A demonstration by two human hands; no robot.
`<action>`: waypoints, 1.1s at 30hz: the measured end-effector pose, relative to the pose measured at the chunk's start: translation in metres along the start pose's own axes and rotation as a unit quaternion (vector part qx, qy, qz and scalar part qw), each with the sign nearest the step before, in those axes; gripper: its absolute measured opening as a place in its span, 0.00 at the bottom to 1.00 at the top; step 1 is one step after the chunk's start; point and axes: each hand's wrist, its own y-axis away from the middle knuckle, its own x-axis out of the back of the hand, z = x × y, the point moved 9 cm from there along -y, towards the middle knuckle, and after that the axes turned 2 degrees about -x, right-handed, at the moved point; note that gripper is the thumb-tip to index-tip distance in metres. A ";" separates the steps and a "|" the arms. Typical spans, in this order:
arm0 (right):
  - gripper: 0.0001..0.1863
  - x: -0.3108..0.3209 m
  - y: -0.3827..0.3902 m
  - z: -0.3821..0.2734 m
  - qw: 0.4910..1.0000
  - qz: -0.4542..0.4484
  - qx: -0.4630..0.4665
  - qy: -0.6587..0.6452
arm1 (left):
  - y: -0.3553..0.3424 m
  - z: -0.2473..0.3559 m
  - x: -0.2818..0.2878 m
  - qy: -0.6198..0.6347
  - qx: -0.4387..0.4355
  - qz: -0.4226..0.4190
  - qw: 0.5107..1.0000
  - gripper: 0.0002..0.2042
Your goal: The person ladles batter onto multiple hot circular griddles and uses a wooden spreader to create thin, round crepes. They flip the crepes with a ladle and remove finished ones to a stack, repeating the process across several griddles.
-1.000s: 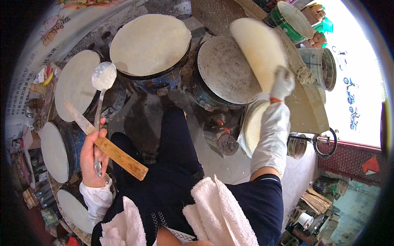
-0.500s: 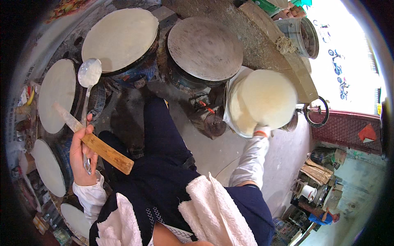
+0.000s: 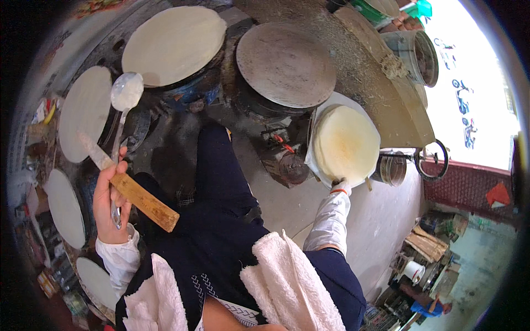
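My left hand (image 3: 111, 204) is closed around a metal ladle (image 3: 127, 91) and a flat scraper with a wooden handle (image 3: 144, 202). The ladle's bowl, smeared with pale batter, points up and away; the scraper's blade tip overlaps the view of a batter-covered griddle (image 3: 83, 113) at the left. My right hand (image 3: 342, 186), below a white sleeve with an orange band, is at the near edge of a stack of thin round pancakes (image 3: 346, 144). The top pancake is faintly browned in the middle. The right fingers are too small and shadowed to make out.
A large griddle spread with pale batter (image 3: 174, 47) stands at the far left, beside a bare, brownish griddle (image 3: 286, 65). Two more pale rounds (image 3: 66, 207) line the left side. A bucket (image 3: 411, 57) stands at the far right, near a metal hand wheel (image 3: 432, 160).
The pancake in my right hand was spread over the stack and now lies flat on it. That hand has drawn slightly left at the stack's edge. My left hand keeps its hold.
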 end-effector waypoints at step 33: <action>0.31 0.350 0.851 0.374 -0.513 -0.797 0.117 0.298 | 0.451 -0.210 0.263 0.296 -0.410 0.637 0.582 0.23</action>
